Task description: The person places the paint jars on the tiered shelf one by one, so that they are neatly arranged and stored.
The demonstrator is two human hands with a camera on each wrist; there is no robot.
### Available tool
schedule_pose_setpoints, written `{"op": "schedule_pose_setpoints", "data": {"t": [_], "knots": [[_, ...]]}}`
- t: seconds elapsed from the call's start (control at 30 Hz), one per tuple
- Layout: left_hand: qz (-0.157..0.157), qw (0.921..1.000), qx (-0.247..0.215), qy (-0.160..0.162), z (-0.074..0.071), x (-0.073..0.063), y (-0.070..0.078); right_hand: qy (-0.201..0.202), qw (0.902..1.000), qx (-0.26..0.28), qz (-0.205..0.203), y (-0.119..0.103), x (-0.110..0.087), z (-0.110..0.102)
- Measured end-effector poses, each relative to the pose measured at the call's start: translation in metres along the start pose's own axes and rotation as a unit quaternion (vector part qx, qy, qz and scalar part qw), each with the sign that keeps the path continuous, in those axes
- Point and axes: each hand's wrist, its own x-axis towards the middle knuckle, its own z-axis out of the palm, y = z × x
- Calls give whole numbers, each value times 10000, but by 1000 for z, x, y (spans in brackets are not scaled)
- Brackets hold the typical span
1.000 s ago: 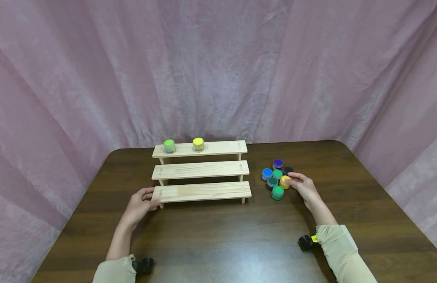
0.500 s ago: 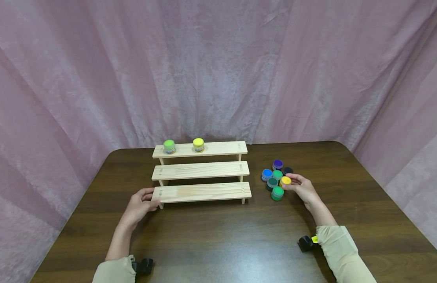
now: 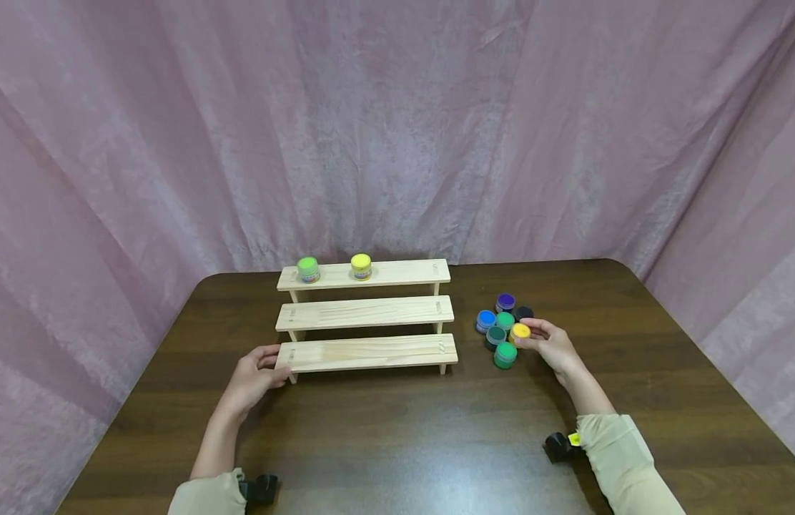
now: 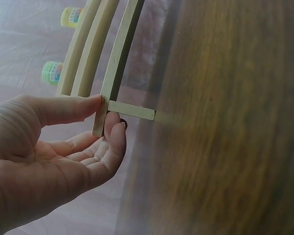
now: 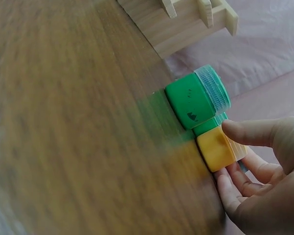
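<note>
A three-tier wooden display rack [image 3: 365, 352] stands on the table, left of centre in the head view. My left hand [image 3: 252, 378] grips the left end of its lowest board; in the left wrist view the thumb lies on one side and curled fingers on the other. On the top board sit a light green paint jar [image 3: 309, 270] and a yellow paint jar [image 3: 361, 266]. My right hand [image 3: 555, 350] pinches an orange-yellow paint jar [image 5: 216, 151] between thumb and fingers. That jar stands on the table among other jars, beside a green paint jar [image 5: 191, 100].
Clustered around the pinched jar are a purple jar [image 3: 505, 302], a blue jar [image 3: 485, 321], a dark green jar [image 3: 495, 337], another green jar [image 3: 504, 321] and a black jar [image 3: 523, 313]. A pink curtain [image 3: 397, 129] hangs behind the brown table [image 3: 397, 443].
My right fingers have shifted slightly around the orange-yellow jar, and more of its lid shows. The left hand keeps its hold on the rack. The whole head view has dropped a little.
</note>
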Motion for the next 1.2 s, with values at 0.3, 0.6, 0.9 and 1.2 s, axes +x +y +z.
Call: {"op": "schedule_pose_setpoints", "data": {"t": [0.3, 0.6, 0.9, 1.2], "knots": [[-73, 10000, 58, 17, 0, 0, 1, -3, 10000, -36, -6, -4, -2, -1], [-72, 10000, 28, -5, -1, 0, 0, 47, 10000, -12, -45, -7, -3, -2], [61, 10000, -27, -41, -1, -2, -2, 100, 9998, -112, -139, -12, -7, -8], [52, 9999, -113, 62, 1, -2, -1, 167, 9996, -43, -213, -22, -13, -19]]}}
